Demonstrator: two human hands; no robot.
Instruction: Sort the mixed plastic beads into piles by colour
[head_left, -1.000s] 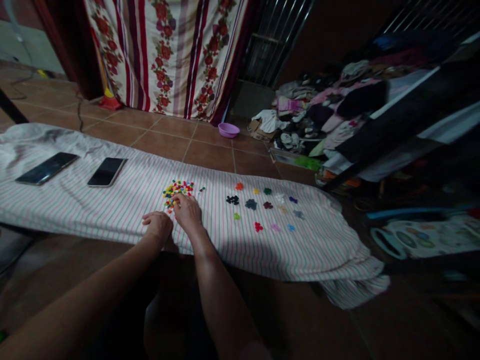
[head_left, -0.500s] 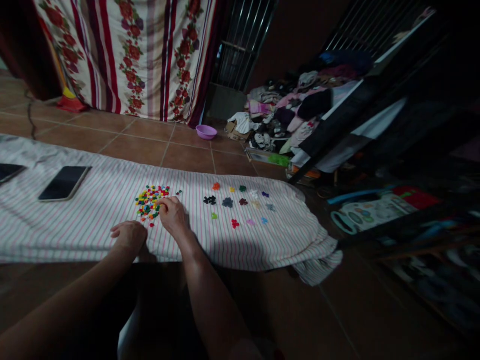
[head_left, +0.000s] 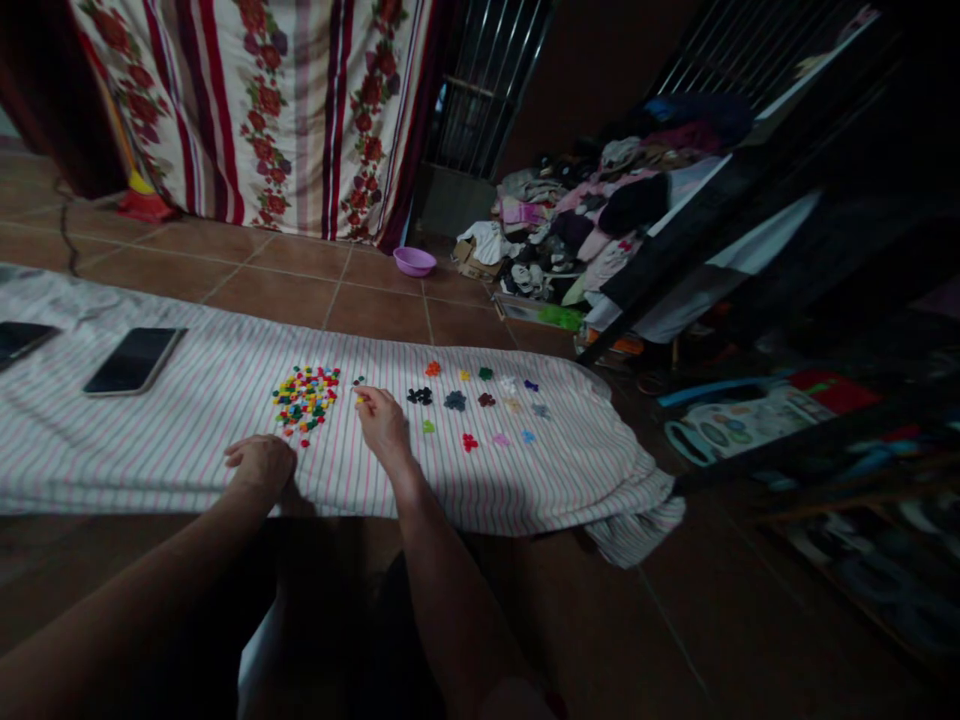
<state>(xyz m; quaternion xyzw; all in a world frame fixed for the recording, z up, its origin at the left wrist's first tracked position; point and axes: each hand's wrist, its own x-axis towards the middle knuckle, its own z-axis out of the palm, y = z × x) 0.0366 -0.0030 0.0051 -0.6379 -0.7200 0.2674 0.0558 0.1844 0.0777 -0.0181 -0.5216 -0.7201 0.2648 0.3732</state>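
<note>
A striped cloth (head_left: pixel 187 440) lies across the tiled floor. On it sits a heap of small mixed-colour pieces (head_left: pixel 304 393). Right of the heap lie little groups sorted by colour, among them black (head_left: pixel 420 396), grey (head_left: pixel 454 402), orange (head_left: pixel 433 369) and red (head_left: pixel 469 442). My right hand (head_left: pixel 384 425) hovers between the heap and the sorted groups, fingers pinched on a small yellow piece (head_left: pixel 360 399). My left hand (head_left: pixel 260 462) rests on the cloth below the heap, fingers curled under with nothing visible in them.
Two dark phones (head_left: pixel 133 359) (head_left: pixel 19 338) lie on the cloth at the left. A purple bowl (head_left: pixel 414 261) stands on the tiles by a flowered curtain (head_left: pixel 277 110). Piled clothes and shoes (head_left: pixel 577 230) and a dark bed frame (head_left: pixel 720 220) fill the right side.
My right hand has left the mixed heap and moved right toward the sorted groups, carrying a small yellow piece. The left hand has stayed where it was. The view swung right earlier.
</note>
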